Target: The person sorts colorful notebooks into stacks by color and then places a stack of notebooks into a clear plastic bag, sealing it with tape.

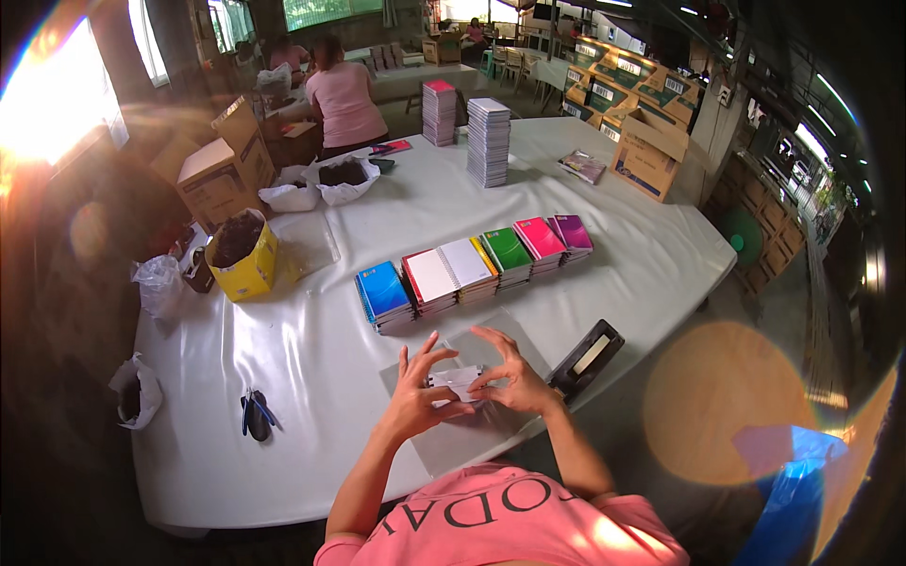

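Low over a see-through plastic sheet [434,443] on the table, a small white paper item [457,379] with dark bits along its edges sits between my two hands. My left hand [422,387] grips its left side with thumb and lower fingers, other fingers raised. On the opposite side, my right hand [510,377] pinches it between thumb and fingers. My fingers partly cover it, so its exact kind is unclear. Just beyond stands a row of spiral notebook stacks with blue [384,288], white [464,261], green [507,250], pink [539,238] and purple [570,232] tops.
A black tape dispenser [587,361] lies right of my hands; blue-handled pliers [256,415] lie left. A yellow container [247,269] and white bags [342,179] hold dark pieces. Tall notebook stacks [488,141] and a carton [649,156] stand farther back. Another person [344,104] sits beyond.
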`<state>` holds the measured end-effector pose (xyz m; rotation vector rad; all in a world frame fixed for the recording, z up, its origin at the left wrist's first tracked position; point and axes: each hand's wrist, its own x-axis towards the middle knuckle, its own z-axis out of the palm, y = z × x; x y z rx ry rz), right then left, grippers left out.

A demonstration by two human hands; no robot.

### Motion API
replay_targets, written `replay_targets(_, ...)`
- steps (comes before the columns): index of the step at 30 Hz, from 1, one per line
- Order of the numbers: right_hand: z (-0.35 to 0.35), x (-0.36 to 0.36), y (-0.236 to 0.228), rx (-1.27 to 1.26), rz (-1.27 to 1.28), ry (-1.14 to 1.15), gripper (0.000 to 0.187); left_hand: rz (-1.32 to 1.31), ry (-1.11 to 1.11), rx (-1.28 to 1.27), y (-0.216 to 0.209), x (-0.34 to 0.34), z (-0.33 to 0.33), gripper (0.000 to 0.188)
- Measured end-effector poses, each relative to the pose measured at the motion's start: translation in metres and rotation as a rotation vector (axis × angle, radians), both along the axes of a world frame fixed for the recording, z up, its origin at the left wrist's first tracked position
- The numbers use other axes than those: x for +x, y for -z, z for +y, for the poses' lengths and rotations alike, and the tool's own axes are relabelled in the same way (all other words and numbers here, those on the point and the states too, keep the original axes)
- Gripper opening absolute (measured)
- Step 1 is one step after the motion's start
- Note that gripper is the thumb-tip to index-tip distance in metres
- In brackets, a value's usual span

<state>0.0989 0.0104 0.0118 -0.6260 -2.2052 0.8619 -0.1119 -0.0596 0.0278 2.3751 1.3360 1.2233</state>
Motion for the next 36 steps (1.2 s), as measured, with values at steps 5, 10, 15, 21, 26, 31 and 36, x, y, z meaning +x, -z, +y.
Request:
replay_targets(5, -0.027, 0.022, 0.022, -0.362, 0.606, 0.352, 0.059, -0.380, -0.223, 0.078, 0.014, -0.024, -0.021, 0.048)
replay_targets(10, -0.046, -0.002, 0.059, -0.002, 0.074, 0.267, 0.055, -0.097, -0.073, -0.129, 0.083, -0.021, -0.028, 0.074)
replay_targets(15, -0.034, 0.008, 0.057, 0.170, -0.033, 0.188, 0.061, 0.009, -0.003, -0.123, 0.081, -0.036, -0.024, 0.078)
replay_targets(21, -0.019, 0.006, 0.041, 0.229, -0.399, -0.054, 0.074, 0.136, 0.161, -0.183, 0.078, -0.034, -0.003, 0.080)
replay_targets(26, -0.012, -0.007, 0.028, 0.209, -0.456, -0.148, 0.078, 0.364, 0.077, -0.325, 0.053, -0.034, 0.000, 0.076)
replay_targets(31, -0.011, -0.008, 0.014, 0.336, -0.735, -0.150, 0.086, 0.386, 0.053, -0.195, 0.049, -0.031, 0.006, 0.076)
replay_targets(36, -0.021, -0.009, 0.005, 0.442, -0.872, -0.110, 0.093, 0.179, 0.059, -0.047, 0.048, -0.055, 0.004, 0.079)
